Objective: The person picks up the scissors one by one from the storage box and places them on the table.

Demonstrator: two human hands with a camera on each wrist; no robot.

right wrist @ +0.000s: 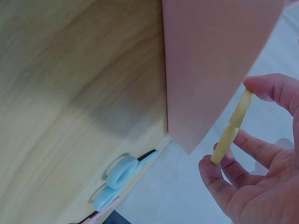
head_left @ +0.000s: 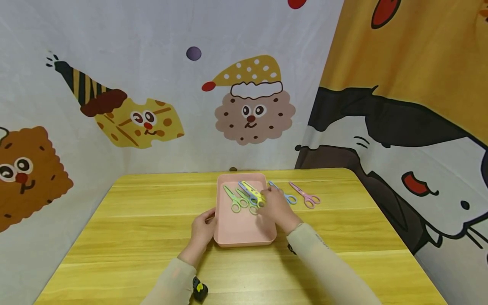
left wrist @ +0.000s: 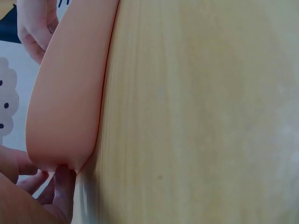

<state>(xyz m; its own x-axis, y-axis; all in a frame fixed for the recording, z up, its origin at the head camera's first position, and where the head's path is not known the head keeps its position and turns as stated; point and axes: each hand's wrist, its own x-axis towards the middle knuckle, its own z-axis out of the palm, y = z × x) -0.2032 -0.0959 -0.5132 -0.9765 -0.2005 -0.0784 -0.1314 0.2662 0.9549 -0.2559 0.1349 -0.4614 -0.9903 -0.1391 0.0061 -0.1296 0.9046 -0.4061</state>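
Note:
A pink tray [head_left: 244, 226] lies on the table with two pairs of green scissors [head_left: 236, 204] and a pair of blue-purple scissors [head_left: 247, 191] inside. My left hand [head_left: 203, 228] grips the tray's left side near the front. In the left wrist view its fingertips [left wrist: 64, 179] touch the outer wall. Over the tray's right part, my right hand [head_left: 276, 207] pinches yellow scissors [head_left: 251, 190] by the handles. The right wrist view shows their yellow handles [right wrist: 228, 137] edge-on between thumb and fingers. The blades lie over the blue-purple pair in the head view.
Right of the tray, blue scissors [head_left: 291, 198] lie on the wooden table [head_left: 152, 203], partly behind my right hand. Pink scissors [head_left: 308, 198] lie farther right. A printed curtain [head_left: 152, 63] hangs behind the table.

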